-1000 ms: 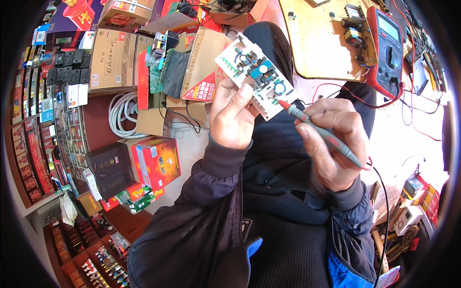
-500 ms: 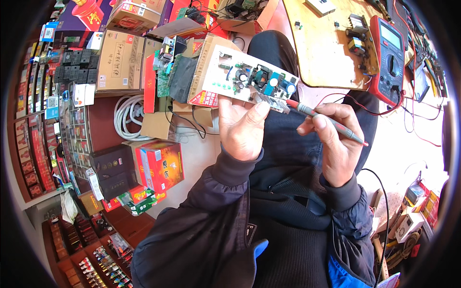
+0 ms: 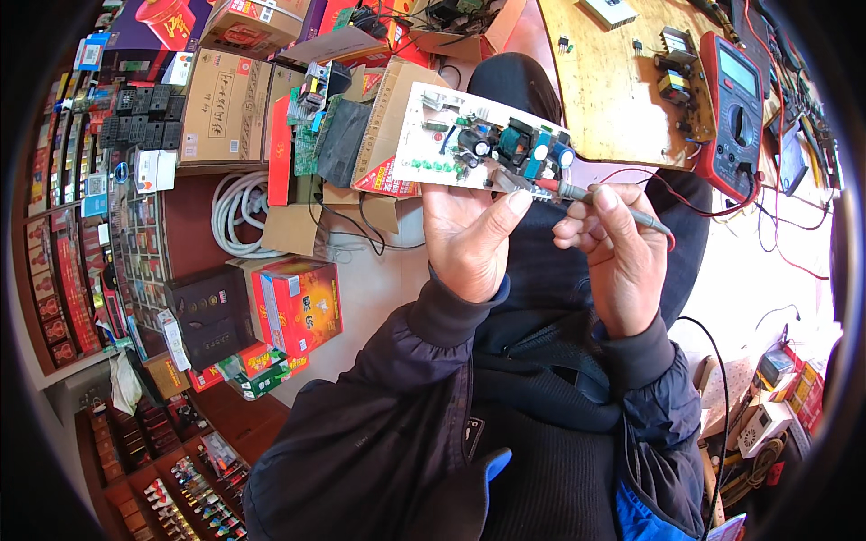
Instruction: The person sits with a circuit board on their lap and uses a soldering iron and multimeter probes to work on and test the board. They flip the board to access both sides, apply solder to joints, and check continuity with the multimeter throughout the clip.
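My left hand [image 3: 471,236] is closed on the near edge of a white circuit board [image 3: 417,135], thumb on top and fingers under it. The board is tilted above my lap and carries capacitors, dark coils, a metal heat sink and small green parts. In my right hand [image 3: 624,257] is a grey and red test probe [image 3: 577,193], pinched between thumb and fingers. Its red end reaches the board's near right edge, close to my left thumb; whether the tip touches metal I cannot make out. The red multimeter [image 3: 735,108] lies on the right, with a red lead running from it.
A worn yellow wooden board [image 3: 595,99] at the upper right bears loose electronic parts. Open cardboard boxes [image 3: 216,113] with more circuit boards stand on the left, near a coiled white cable [image 3: 236,216]. Tools and cables lie at the far right.
The circuit board has shifted slightly right and turned a little, along with my left hand. My right hand has moved slightly left, and the probe lies closer to level.
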Motion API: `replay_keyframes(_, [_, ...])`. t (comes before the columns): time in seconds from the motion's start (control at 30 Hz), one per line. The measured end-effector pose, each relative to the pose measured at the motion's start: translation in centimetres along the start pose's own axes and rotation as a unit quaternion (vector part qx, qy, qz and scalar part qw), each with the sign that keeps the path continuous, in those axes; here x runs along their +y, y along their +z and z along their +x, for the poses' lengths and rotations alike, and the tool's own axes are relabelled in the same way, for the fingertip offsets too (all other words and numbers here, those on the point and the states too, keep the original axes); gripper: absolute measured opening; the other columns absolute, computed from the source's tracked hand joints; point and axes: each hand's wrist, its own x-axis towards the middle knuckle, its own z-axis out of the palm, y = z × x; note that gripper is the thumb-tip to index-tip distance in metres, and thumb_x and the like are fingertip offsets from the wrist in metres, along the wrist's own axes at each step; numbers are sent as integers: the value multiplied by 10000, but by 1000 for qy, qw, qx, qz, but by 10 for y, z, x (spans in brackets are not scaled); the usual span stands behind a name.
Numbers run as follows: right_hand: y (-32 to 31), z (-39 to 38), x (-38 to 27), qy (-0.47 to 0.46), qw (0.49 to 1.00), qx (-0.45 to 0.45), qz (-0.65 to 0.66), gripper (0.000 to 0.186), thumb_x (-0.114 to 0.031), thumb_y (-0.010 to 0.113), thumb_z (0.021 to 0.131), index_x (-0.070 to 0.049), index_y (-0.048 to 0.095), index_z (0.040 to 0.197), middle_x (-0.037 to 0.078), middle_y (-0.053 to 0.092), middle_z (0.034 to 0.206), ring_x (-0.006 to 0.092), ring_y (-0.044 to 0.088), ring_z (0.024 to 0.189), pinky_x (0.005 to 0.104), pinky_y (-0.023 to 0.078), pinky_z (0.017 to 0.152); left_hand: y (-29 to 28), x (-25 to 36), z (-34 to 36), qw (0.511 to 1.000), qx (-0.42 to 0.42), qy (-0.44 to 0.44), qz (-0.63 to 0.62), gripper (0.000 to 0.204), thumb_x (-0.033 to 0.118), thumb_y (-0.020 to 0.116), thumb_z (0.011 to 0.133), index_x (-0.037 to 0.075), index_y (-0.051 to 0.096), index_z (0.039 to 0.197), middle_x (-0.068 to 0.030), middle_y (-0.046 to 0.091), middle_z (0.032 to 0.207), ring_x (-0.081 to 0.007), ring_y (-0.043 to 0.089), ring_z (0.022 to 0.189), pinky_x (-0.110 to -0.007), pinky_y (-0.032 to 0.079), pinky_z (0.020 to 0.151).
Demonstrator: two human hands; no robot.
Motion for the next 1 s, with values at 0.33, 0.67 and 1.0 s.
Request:
replay_keyframes(0.33, [-6,4,4,48,997,-17,56,213,-189,611,1027,14,591,1087,158,703,939,239,730,803,362,612,753,2,1,-1,999,20,-23,-44,742,-180,609,848,27,309,1495,-160,501,1368,-246,557,1224,-417,474,1063])
replay_keyframes(0.67, [-8,2,3,39,996,-40,75,218,-200,608,1025,4,586,1101,155,704,933,246,726,815,366,604,768,-2,2,1,997,21,-40,-65,714,-153,613,857,33,326,1483,-149,510,1364,-243,553,1232,-432,459,1078])
replay_keyframes(1.0, [-18,2,-12,-107,994,-8,-2,226,-231,540,1058,-14,594,1026,118,649,842,195,626,697,327,513,685,-21,7,10,969,25,-137,-202,635,10,617,929,49,337,1497,-147,560,1368,-314,595,1240,-495,506,1062])
